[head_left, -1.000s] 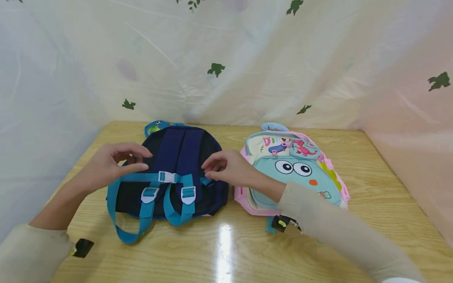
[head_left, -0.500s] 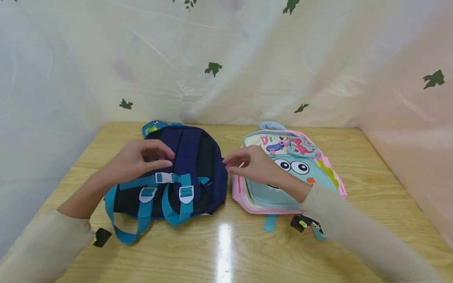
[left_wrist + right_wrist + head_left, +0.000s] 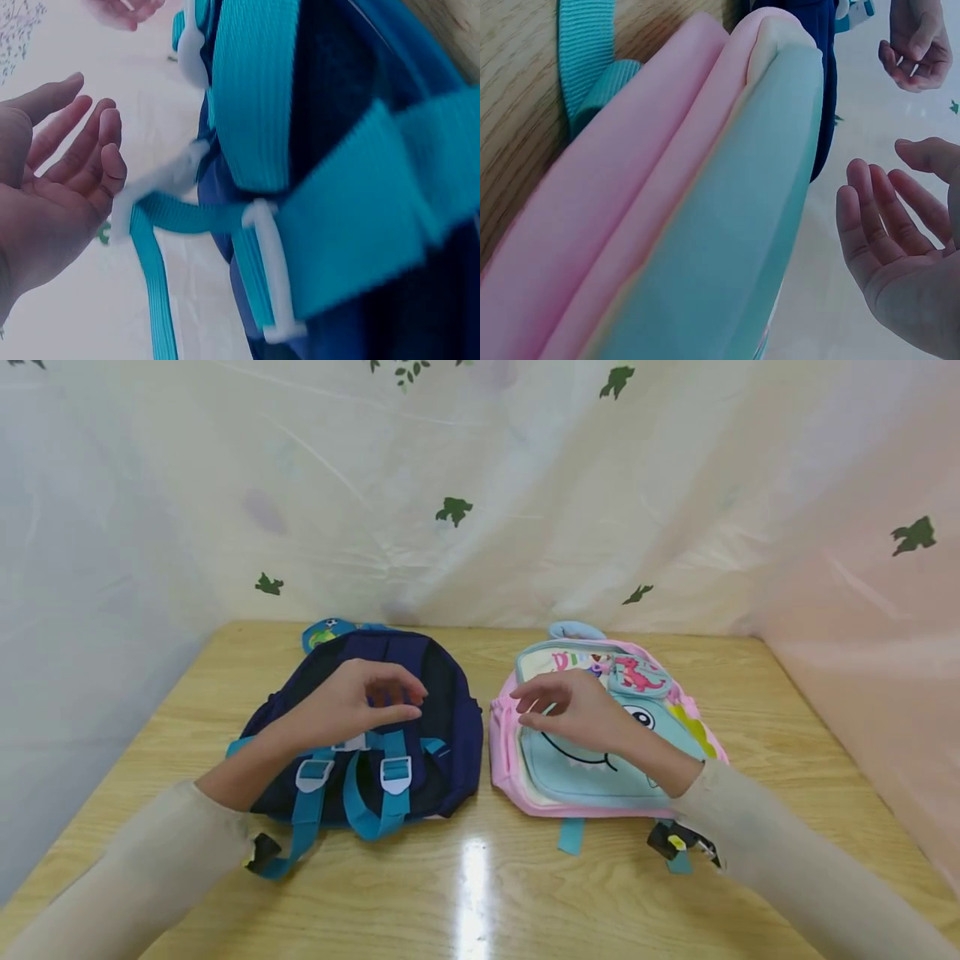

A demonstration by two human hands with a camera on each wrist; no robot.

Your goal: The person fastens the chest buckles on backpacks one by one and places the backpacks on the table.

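Note:
A dark navy backpack (image 3: 461, 752) lies strap side up on the left of the table, with teal straps (image 3: 306, 814) and white buckles (image 3: 396, 774). My left hand (image 3: 360, 702) hovers over it, fingers loosely bent and holding nothing. To the right lies a pink and light-blue backpack (image 3: 570, 785) with a cartoon face on its front. Above that bag's left part is my right hand (image 3: 573, 710), relaxed, with nothing in it. In the left wrist view, a gap separates the left hand (image 3: 60, 180) from the navy bag. The right wrist view shows the right hand (image 3: 900, 247) apart from the pink bag's side.
Both bags rest on a wooden table (image 3: 525, 893), a narrow strip between them. Behind it hangs a pale curtain (image 3: 360, 485) with green leaf prints. Teal strap ends (image 3: 572, 837) stick out under the pink bag. A blue printed piece (image 3: 326, 631) shows behind the navy bag.
Both hands have moved right: the left from the navy bag's left side across its middle, the right from the navy bag's right edge to over the pink bag. Neither bag has visibly moved.

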